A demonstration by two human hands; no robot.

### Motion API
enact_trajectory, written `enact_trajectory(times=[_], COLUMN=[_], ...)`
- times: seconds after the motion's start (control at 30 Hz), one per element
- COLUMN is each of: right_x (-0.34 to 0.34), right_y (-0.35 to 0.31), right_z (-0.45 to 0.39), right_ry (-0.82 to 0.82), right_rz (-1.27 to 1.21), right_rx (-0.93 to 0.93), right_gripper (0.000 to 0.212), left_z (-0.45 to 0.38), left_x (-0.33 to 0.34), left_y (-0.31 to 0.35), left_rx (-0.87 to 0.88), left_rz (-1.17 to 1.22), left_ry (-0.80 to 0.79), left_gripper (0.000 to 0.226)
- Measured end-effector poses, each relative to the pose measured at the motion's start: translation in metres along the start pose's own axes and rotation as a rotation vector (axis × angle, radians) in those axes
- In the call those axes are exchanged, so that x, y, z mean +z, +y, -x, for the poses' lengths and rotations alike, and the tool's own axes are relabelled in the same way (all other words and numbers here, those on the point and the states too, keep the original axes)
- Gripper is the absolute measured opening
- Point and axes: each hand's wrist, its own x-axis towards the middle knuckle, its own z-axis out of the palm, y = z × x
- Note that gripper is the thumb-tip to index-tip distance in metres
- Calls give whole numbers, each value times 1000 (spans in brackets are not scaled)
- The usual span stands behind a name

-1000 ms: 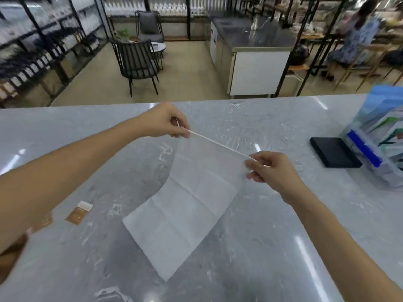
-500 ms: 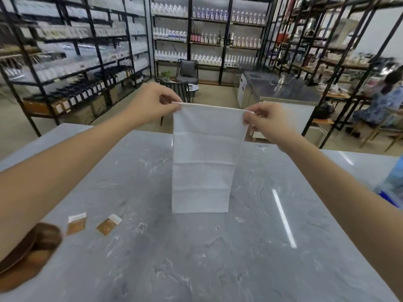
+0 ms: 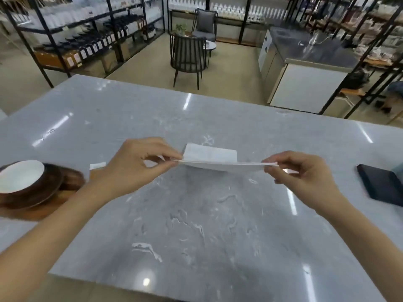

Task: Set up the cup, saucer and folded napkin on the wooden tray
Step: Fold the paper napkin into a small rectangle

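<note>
a thin white paper napkin [image 3: 214,160] is held stretched nearly flat above the grey marble table [image 3: 196,214], one end pinched in the grip of the left hand [image 3: 139,164] and the other end pinched in the grip of the right hand [image 3: 305,173], with its far flap seen doubled over beyond the held edge. the folding step is judged to be in hand, since the white-lined brown cup on its dark saucer [image 3: 24,184] is already seated on the wooden tray [image 3: 39,211], well out to the left of the left grip. next, the fold would need to be creased and the napkin carried leftward to a bare part of the tray.
</note>
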Motion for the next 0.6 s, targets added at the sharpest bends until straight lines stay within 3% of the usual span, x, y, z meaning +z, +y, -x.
enact_trajectory(times=[0.1,0.3,0.47,0.6], right_x=[17,39,37,42], right_y=[23,39,30,36], right_z=[47,111,117,86], right_ry=[-60,-157,-157,-38], right_rz=[-3,-11,-33,-64], right_rx=[98,150,127,87], right_gripper=[11,13,12,12], left_z=[50,108,113,78], left_x=[18,30,26,33], left_y=[-7,-15,-16,-26], left_rx=[-32,-263,-252,-294], left_rz=[48,281,338,403], left_ry=[-113,-251,-222,-58], left_gripper=[21,14,12,20])
